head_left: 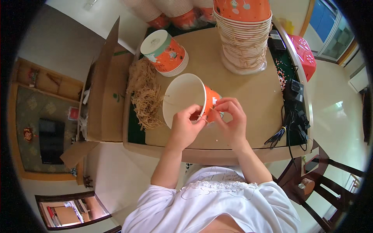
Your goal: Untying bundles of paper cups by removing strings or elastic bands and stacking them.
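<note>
A paper bucket [184, 91], white inside and orange with printed figures outside, lies tilted on the table in front of me, its mouth turned to the left. My left hand [185, 125] grips the near part of its rim, thumb and index finger pinched there. A short piece of twine [204, 119] crosses the rim by the left thumb. Against the bucket's orange side, my right hand [232, 118] has thumb and index finger closed on the thin twine, mostly hidden by the fingers. Left of the bucket lies a tangled pile of brown twine [147, 99].
Several upside-down nested buckets [167, 54] stand behind the twine. A tall stack of buckets [244, 42] with twine on it rises at the back right. Cables [289, 126] and a black adapter [294, 91] lie along the right edge. A cardboard box [110, 97] stands at the left.
</note>
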Demonstrator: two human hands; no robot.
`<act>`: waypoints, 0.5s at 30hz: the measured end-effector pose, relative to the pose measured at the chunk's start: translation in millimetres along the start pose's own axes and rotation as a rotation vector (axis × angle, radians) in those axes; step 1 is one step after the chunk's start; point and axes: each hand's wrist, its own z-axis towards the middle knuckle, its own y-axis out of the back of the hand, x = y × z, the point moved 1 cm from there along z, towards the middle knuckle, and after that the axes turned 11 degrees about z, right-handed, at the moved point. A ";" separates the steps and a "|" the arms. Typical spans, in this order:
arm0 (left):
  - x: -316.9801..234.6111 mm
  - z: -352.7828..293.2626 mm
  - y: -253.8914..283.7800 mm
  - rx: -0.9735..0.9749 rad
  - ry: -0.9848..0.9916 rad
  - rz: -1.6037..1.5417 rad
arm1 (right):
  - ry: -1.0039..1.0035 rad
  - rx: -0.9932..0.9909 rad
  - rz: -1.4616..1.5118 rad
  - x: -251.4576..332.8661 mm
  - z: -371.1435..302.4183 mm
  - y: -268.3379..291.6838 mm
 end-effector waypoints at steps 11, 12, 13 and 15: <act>4.0 -3.1 -9.3 0.049 -0.002 -0.008 | -0.015 0.117 -0.141 15.5 -1.9 9.5; 3.1 -2.8 -10.1 0.046 -0.003 -0.011 | -0.026 0.111 -0.142 13.5 -2.5 10.2; 1.6 -2.6 -11.0 0.068 -0.017 -0.029 | -0.036 0.105 -0.144 12.2 -2.8 10.8; 1.1 -2.4 -12.9 0.085 -0.032 -0.052 | -0.044 0.099 -0.137 11.8 -2.4 11.6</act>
